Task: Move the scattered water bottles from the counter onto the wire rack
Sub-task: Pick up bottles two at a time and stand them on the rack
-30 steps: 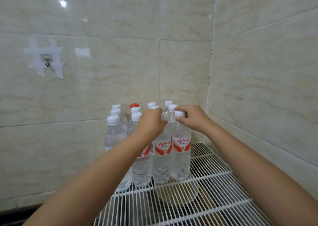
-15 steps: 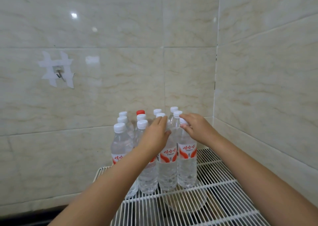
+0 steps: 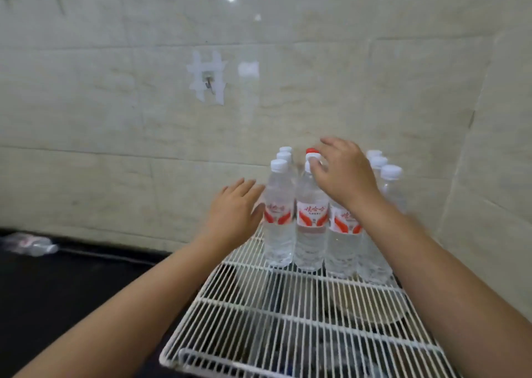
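Though bottles (image 3: 309, 222) crowd back, rack (image 3: 288, 334) front

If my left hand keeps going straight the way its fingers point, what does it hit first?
Most likely the nearest front-row bottle on the wire rack. The left hand is open, its fingers aimed up and right beside that bottle; depth is unclear, so contact can't be confirmed.

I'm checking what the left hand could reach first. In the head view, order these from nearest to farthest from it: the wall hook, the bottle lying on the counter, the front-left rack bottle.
1. Front-left rack bottle, just right of the left hand.
2. Wall hook, above on the tiles.
3. Bottle lying on the counter, far left.
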Motion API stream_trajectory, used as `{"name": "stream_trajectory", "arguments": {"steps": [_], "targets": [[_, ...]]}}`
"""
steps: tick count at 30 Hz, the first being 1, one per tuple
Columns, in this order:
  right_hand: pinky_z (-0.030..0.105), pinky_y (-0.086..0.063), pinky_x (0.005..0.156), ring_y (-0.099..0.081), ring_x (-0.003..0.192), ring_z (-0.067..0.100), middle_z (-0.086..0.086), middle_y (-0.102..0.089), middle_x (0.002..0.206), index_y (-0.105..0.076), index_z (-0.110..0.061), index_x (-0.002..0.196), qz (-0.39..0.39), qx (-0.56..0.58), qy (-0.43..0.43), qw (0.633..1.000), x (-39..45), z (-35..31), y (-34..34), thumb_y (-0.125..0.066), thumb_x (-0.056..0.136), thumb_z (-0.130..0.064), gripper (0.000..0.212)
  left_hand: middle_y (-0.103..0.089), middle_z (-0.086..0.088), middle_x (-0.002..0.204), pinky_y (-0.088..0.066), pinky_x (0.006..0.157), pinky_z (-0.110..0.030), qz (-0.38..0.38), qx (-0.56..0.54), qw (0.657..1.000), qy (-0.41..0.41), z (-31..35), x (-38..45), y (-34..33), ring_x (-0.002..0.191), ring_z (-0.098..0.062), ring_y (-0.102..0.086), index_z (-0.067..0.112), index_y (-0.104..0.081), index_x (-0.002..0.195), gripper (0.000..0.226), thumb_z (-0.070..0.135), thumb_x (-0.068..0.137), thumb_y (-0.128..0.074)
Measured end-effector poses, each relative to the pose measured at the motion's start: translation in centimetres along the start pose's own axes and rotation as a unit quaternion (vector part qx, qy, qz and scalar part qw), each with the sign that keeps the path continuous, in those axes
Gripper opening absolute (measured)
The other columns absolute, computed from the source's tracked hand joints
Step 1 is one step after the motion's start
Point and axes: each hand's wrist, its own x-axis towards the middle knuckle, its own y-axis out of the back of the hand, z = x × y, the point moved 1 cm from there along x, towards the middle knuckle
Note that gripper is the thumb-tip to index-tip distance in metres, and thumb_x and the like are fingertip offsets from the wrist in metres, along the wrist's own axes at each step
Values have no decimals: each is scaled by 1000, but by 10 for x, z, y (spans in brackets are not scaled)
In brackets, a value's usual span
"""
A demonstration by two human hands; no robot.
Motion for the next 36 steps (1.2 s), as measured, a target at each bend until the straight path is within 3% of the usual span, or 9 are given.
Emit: {"name": "stream_trajectory", "arguments": {"steps": [2, 4, 6, 9, 12, 15, 20, 25, 36], "targets": [[43, -46, 92, -61, 104, 40, 24, -66, 111, -67, 2, 104, -21, 48, 70, 996, 4, -43, -22, -42, 83, -25, 42, -57, -19, 130, -43, 100, -47, -2, -10, 997, 73, -32, -35, 6, 124, -39, -51, 4, -57, 124, 51, 33, 87, -37], [44, -49, 86, -63, 96, 40, 23, -69, 102, -68, 1, 98, -41, 83, 129, 987, 1, -91, -47, -34, 80, -31, 50, -36, -11, 149, -27, 112, -43, -24, 31, 985, 169, -66, -74, 19, 141, -31, -28, 11, -39, 139, 47, 32, 96, -35], [42, -44, 92, -57, 107, 36, 18, -65, 114, -63, -3, 109, -91, 98, 173, 976, -10, -141, -71, -37, 87, -30, 44, -29, -7, 153, -23, 113, -43, -39, 73, 967, 243, -99, -119, 34, 143, -28, -21, 14, -35, 141, 47, 31, 98, -34], [38, -38, 96, -49, 120, 30, 11, -57, 128, -54, -10, 124, -145, 130, 219, 956, -30, -214, -103, -43, 94, -27, 36, -44, -12, 143, -35, 102, -48, -33, 120, 940, 317, -138, -185, 64, 134, -32, -33, 8, -48, 131, 59, 41, 89, -21], [37, -38, 96, -45, 124, 27, 8, -53, 132, -49, -12, 128, -182, 162, 259, 935, -56, -285, -133, -44, 93, -30, 39, -31, -7, 151, -29, 108, -48, -50, 130, 904, 405, -176, -247, 88, 141, -32, -22, 14, -38, 139, 44, 30, 100, -29], [38, -37, 96, -45, 124, 26, 7, -55, 129, -51, -14, 126, -210, 193, 291, 913, -84, -354, -164, -44, 92, -32, 39, -21, -2, 156, -23, 114, -46, -68, 136, 871, 468, -214, -303, 105, 144, -30, -13, 19, -29, 144, 45, 30, 100, -27], [50, -48, 87, -62, 105, 39, 21, -67, 111, -67, -2, 108, -237, 270, 314, 879, -132, -479, -218, -52, 78, -30, 43, -17, 3, 157, -14, 116, -47, -75, 148, 829, 534, -292, -396, 130, 146, -26, -6, 25, -26, 145, 45, 33, 100, -26], [47, -26, 111, -33, 137, 33, 16, -42, 145, -46, -9, 134, -291, 283, 313, 859, -172, -609, -258, -48, 94, -29, 46, -12, 2, 158, -10, 118, -45, -101, 159, 795, 577, -379, -488, 168, 146, -27, -2, 25, -21, 146, 46, 33, 100, -25], [41, -20, 115, -20, 143, 28, 10, -21, 155, -30, -16, 143, -357, 186, 339, 850, -176, -763, -361, -38, 97, -34, 50, -10, 1, 158, -9, 118, -44, -129, 121, 779, 601, -549, -577, 176, 146, -28, 0, 24, -20, 146, 47, 32, 100, -27]]}}
